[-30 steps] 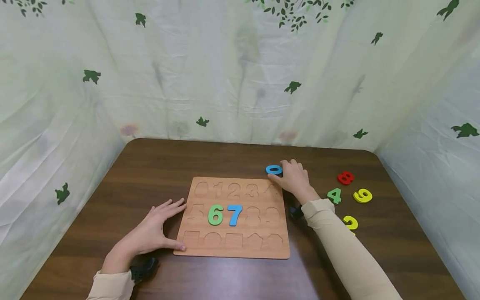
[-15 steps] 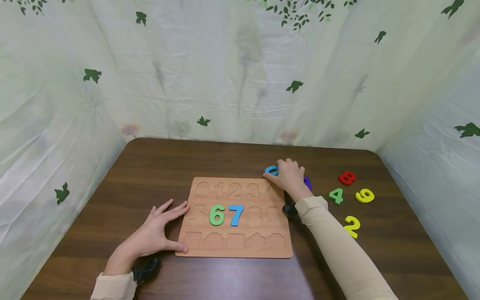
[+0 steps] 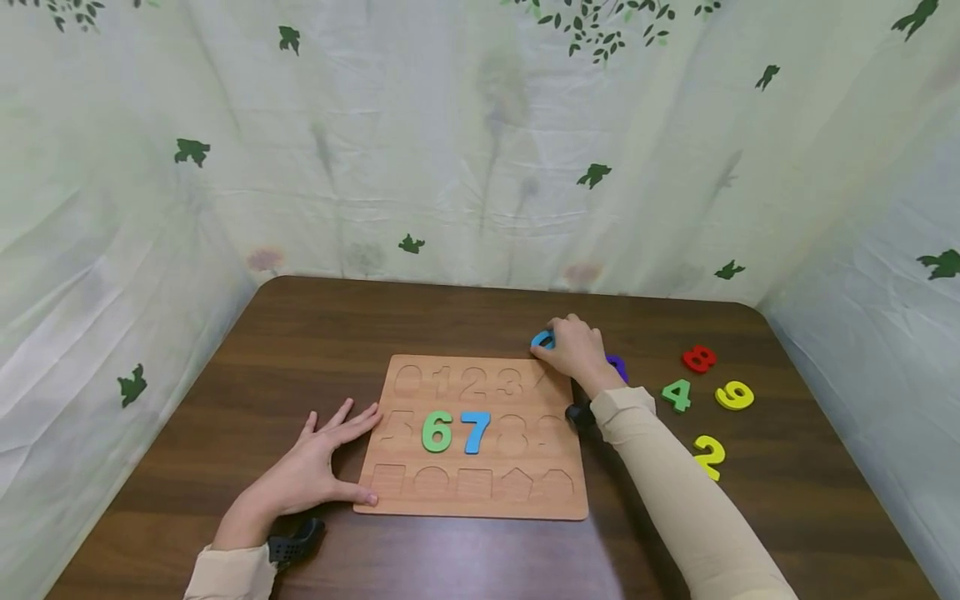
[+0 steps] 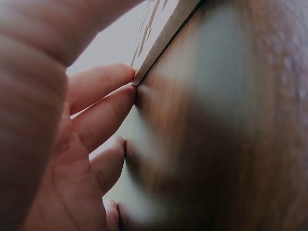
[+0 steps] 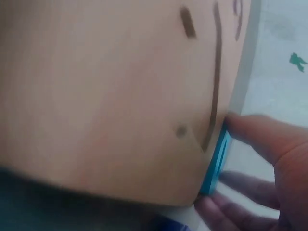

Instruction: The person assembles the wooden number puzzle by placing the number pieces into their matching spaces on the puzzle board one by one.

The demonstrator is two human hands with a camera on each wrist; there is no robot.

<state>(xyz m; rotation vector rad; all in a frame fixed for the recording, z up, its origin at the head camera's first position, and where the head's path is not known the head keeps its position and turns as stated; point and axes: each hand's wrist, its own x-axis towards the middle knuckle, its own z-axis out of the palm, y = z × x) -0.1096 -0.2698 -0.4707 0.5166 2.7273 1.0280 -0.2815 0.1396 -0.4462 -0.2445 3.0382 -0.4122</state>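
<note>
A wooden number board (image 3: 487, 383) lies flat, with a green 6 (image 3: 437, 432) and a blue 7 (image 3: 476, 432) in its middle row. My left hand (image 3: 311, 467) is spread at the board's left edge, fingertips and thumb touching it. In the left wrist view, two fingertips (image 4: 126, 77) meet the board's corner. Just past the far right corner, my right hand (image 3: 576, 354) pinches a blue 0 (image 3: 542, 339), partly hidden by the hand. The right wrist view has the blue piece (image 5: 215, 161) between thumb and fingers, beside the board's edge.
To the right lie a red 8 (image 3: 699, 359), a green 4 (image 3: 677, 395), a yellow 9 (image 3: 734, 396) and a yellow 2 (image 3: 708, 457), partly behind the sleeve. A purple piece (image 3: 617, 367) shows behind the right wrist. A curtain (image 3: 480, 167) surrounds the brown table (image 3: 337, 325).
My right hand has moved slightly left and its fingers have come over the blue 0. The purple piece and more of the yellow 2 have come into sight. The left hand stays at the board.
</note>
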